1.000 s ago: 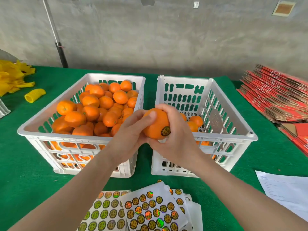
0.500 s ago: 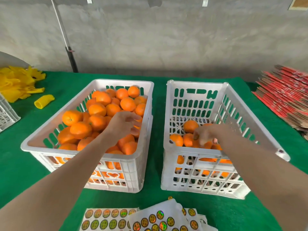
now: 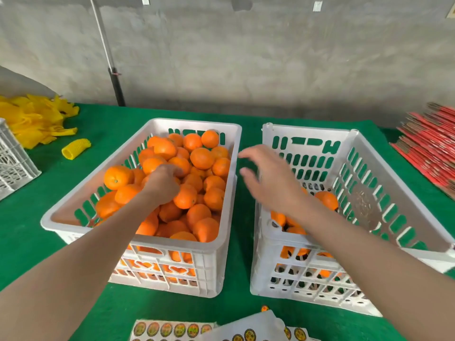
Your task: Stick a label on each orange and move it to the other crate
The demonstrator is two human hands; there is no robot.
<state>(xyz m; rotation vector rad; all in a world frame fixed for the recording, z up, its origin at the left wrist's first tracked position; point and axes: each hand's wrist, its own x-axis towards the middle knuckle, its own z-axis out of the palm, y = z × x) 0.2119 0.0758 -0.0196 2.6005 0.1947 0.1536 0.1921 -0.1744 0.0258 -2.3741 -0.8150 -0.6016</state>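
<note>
The left white crate [image 3: 192,123] is heaped with unlabelled oranges [image 3: 202,157]. My left hand [image 3: 163,183] is down in the pile, fingers curled round an orange that it mostly hides. The right white crate [image 3: 307,128] holds a few oranges [image 3: 328,199] at its bottom. My right hand [image 3: 268,178] hovers over that crate's left wall and the gap between the crates, fingers spread and holding nothing. Label sheets [image 3: 172,329] with round gold stickers lie at the table's near edge, and a single loose sticker [image 3: 264,308] lies just beyond them.
Green cloth [image 3: 246,308] covers the table. At the far left are yellow foam nets [image 3: 34,121], one loose net [image 3: 75,146] and part of another white crate [image 3: 12,163]. Red flat cartons [image 3: 433,148] are stacked at the right. A pole [image 3: 112,70] leans on the wall.
My right hand set the labelled orange in the right crate, then rose empty and swung left. My left hand went into the left crate's pile and closed on an orange.
</note>
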